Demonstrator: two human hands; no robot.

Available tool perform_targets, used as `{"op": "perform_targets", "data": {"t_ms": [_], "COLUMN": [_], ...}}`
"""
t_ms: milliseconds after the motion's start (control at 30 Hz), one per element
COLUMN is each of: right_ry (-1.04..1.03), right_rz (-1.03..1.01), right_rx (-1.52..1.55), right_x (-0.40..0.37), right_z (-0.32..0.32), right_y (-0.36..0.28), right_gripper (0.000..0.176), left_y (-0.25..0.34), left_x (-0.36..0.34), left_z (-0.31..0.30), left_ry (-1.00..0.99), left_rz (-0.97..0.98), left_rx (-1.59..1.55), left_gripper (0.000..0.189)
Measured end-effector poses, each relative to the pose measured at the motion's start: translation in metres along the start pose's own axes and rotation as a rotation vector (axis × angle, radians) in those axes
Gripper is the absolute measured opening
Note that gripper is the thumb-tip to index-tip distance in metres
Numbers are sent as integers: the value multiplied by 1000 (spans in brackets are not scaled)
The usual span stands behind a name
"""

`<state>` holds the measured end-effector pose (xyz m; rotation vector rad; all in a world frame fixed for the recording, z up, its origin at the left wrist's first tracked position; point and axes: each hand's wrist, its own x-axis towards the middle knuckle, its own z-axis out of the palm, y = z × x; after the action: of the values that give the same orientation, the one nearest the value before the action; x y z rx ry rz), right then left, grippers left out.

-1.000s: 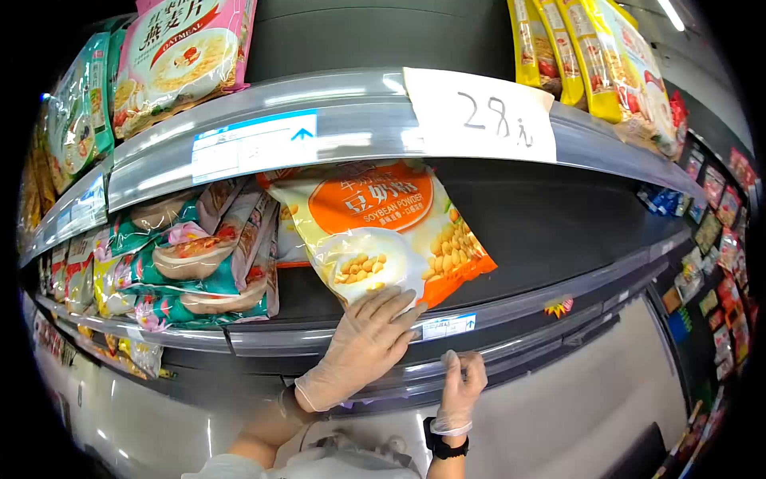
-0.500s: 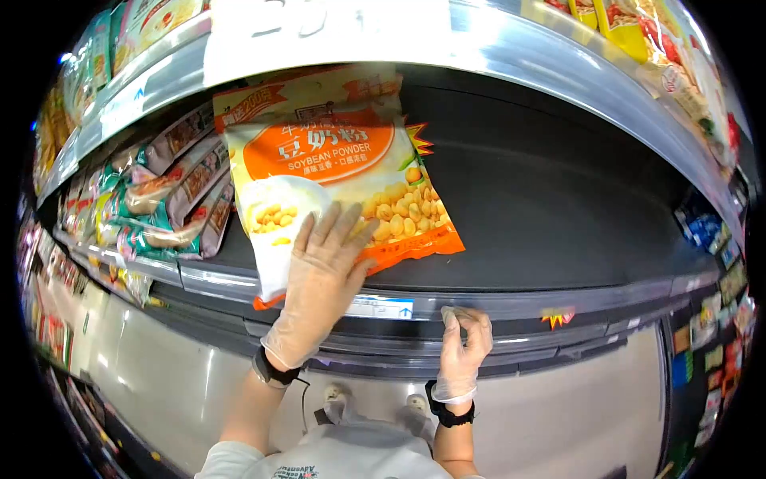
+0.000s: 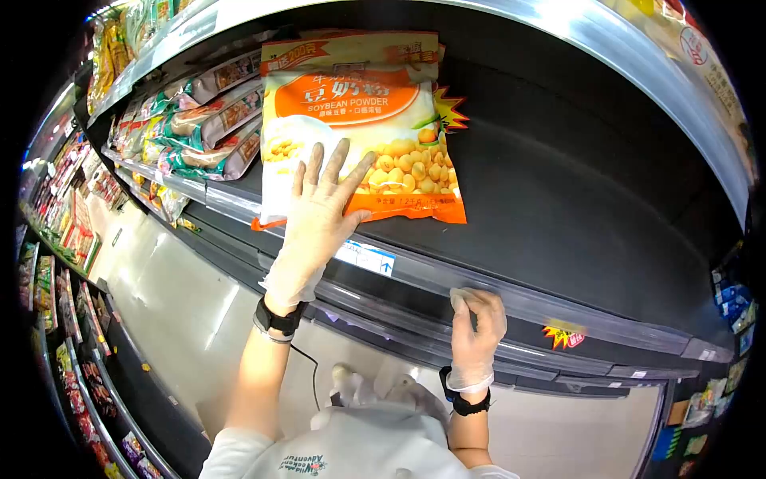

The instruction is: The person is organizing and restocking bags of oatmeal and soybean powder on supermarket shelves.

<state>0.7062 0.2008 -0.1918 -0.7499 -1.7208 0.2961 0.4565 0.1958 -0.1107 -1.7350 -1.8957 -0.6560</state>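
Observation:
A large soybean powder bag (image 3: 343,104), yellow and white with an orange label, lies on the black shelf (image 3: 550,207). Its lower left corner reaches the shelf's front edge. Flat on the bag's lower left part rests my left hand (image 3: 319,207), open, in a clear glove with fingers spread. My right hand (image 3: 477,331), gloved too, is by the front rail, right of the price label (image 3: 365,257). Its fingers are curled in, and I see nothing held in them.
Several packaged goods (image 3: 215,120) in clear and teal wrapping are stacked left of the bag. A star-shaped promotion tag (image 3: 562,335) hangs on the front rail. Another shelf's edge (image 3: 558,16) runs above. Other stocked shelves (image 3: 72,359) stand across the aisle floor (image 3: 171,271).
My view has turned, so shelf and bag appear rotated clockwise and higher in the picture. My left hand stays on the bag, its fingers spread wider. My right hand stays by the rail.

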Motion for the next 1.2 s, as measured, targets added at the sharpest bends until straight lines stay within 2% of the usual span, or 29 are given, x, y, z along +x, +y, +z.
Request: {"op": "perform_targets", "data": {"t_ms": [367,567,633,700,733,767,833,900,1000,1033,1100,1133,1200], "right_ry": [-56,-107,-195,-280,-305,-333,-437,-570,-694,-718,-697,-702,-643], "right_rz": [4,38,81,60,59,58,70,-10,64,69,159,165,292], "right_rx": [40,81,139,116,127,135,145,76,77,-20,-154,-162,-140], "right_x": [2,8,26,52,65,78,112,146,175,182,191,196,206], "right_z": [-6,-17,-31,-48,-54,-57,-56,-43,1,16,41,52,69], "right_y": [-2,-6,-14,-27,-30,-34,-48,-53,-23,-7,9,18,29], "right_gripper": [10,9,10,11,13,15,20,30,45,56,73,73,85], "left_y": [-3,-23,-36,-55,-67,-74,-76,-85,-86,-91,-102,-109,-123], "left_x": [-8,-22,-24,-28,-33,-34,-31,-27,-23,-22,-23,-23,-18], "left_z": [-2,-5,-11,-11,-3,2,-14,-17,-29,-27,-16,-11,-12], "left_ry": [35,189,204,262,300,312,170,107,-24,-48,-44,-53,-115], "left_rz": [-24,-123,-180,-311,-354,-439,-504,-514,-575,-583,-594,-608,-602], "left_rx": [-34,10,-2,-451,-488,-789,-673,-677,-658,-644,-713,-849,-1084], "left_gripper": [74,70,72,74,74,72,75,77,80,80,81,81,87]}}
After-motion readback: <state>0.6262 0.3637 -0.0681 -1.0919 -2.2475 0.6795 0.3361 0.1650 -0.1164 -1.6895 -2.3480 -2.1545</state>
